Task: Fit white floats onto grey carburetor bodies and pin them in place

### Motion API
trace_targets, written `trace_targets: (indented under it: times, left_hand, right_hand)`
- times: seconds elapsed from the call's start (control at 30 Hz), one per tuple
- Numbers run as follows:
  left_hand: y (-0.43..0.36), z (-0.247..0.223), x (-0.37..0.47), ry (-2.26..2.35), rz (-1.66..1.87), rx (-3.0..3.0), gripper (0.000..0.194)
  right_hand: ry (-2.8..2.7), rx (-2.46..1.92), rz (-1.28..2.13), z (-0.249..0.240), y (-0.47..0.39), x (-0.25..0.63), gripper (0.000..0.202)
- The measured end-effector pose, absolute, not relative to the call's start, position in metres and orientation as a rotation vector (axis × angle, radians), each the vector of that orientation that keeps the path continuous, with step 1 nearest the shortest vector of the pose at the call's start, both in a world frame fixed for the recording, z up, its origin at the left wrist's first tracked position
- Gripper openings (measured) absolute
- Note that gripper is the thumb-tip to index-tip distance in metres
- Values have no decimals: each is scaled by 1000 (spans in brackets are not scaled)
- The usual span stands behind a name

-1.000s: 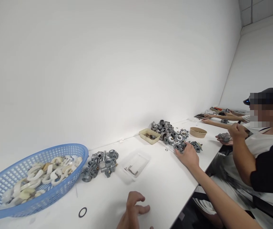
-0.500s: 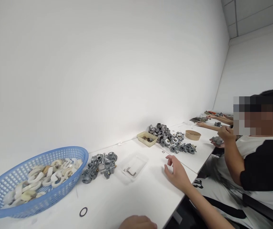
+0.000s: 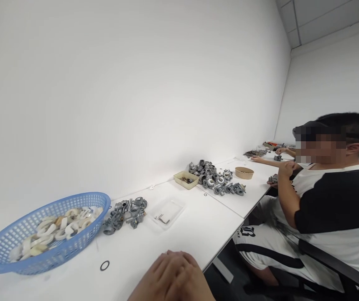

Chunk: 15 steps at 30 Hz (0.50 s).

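My left hand (image 3: 149,278) and my right hand (image 3: 193,282) are folded together at the bottom of the head view, by the near edge of the white table (image 3: 194,234). Their fingers are closed and overlap, and no object shows in them. The palms are hidden. Ahead of them lies a clear plastic tray (image 3: 179,205) with a few small L-shaped metal keys (image 3: 164,219). Left of the hands, a black rubber ring (image 3: 104,265) rests flat on the table. Several grey metal carburetor-like parts (image 3: 137,213) stand in a small group beyond it.
A blue plastic basket (image 3: 57,261) of white curved pieces stands at left. Along the wall are a yellowish tray (image 3: 185,184) of small rings, a heap of grey metal parts (image 3: 209,173) and a brown paper bowl (image 3: 244,175). A co-worker (image 3: 332,200) sits at right.
My right hand has drawn back from over the table, where its fingers were apart, and now meets my left hand. The view has shifted slightly to the right.
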State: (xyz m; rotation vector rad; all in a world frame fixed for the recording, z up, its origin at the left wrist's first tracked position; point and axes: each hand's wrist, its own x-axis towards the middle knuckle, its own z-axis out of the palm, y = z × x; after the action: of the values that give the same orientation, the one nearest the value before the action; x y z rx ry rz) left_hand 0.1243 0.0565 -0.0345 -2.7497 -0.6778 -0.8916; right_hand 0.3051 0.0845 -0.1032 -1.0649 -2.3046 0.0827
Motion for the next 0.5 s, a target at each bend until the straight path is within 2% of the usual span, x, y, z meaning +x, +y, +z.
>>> trace_targets:
  times: [0.07, 0.13, 0.27, 0.5]
  left_hand:
    - [52, -34, 117, -843, -924, -2699, 69]
    - [49, -37, 113, -1014, -953, -2636, 69]
    - [44, -40, 112, -1290, -1011, -2498, 49]
    - [32, -25, 113, -1514, -1010, -2448, 31]
  right_hand:
    - [-2318, -1015, 110, -103, 78, 301, 57]
    - [-2339, -972, 149, -91, 68, 303, 65]
    - [-2379, -938, 236, -58, 51, 312, 73]
    - [-2355, -931, 295, -46, 41, 316, 58]
